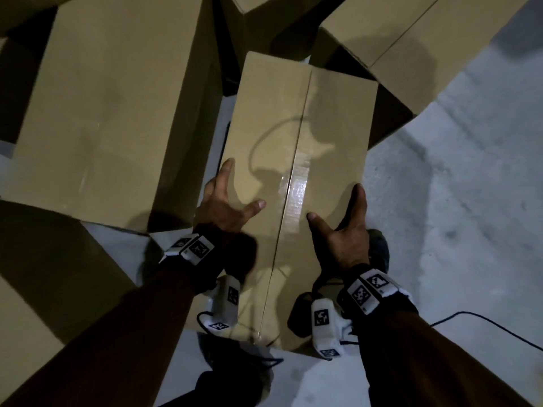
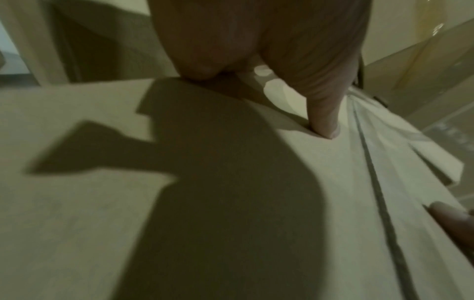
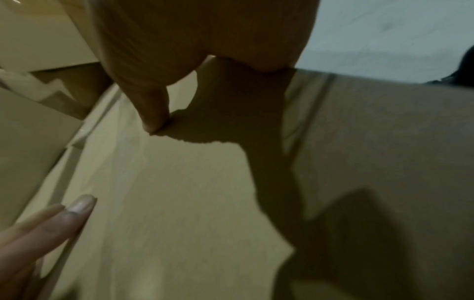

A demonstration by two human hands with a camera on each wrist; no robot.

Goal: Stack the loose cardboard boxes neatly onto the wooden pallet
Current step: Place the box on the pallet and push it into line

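Dark-sleeved forearms with white marker-printed wrist units fill the lower head view. Left hand (image 1: pixel 224 201): fingers go over the left long edge of the long tan cardboard box with a clear-taped centre seam (image 1: pixel 293 177), thumb flat on its top. Right hand (image 1: pixel 345 230): fingers run along the right long edge, thumb flat on top. Both hands clasp the box from the sides; whether the hidden fingers reach under it cannot be told. The box lies lengthwise ahead of the person, over the pale grey concrete floor (image 1: pixel 440 215), just beside a large tan carton (image 1: pixel 111 107) at left and near another tan carton (image 1: pixel 411 45) at upper right.

Risks, as judged:
- Side pressure alone may let the box slip downward.
- The far end may dip and strike neighbouring cartons.
- A black cable (image 1: pixel 482 321) on the floor at right could snag a foot.

Not visible: the wooden pallet, the box underside, the finger ends, and whether the box rests on the floor. Both wrist views are blurred and heavily shadowed.
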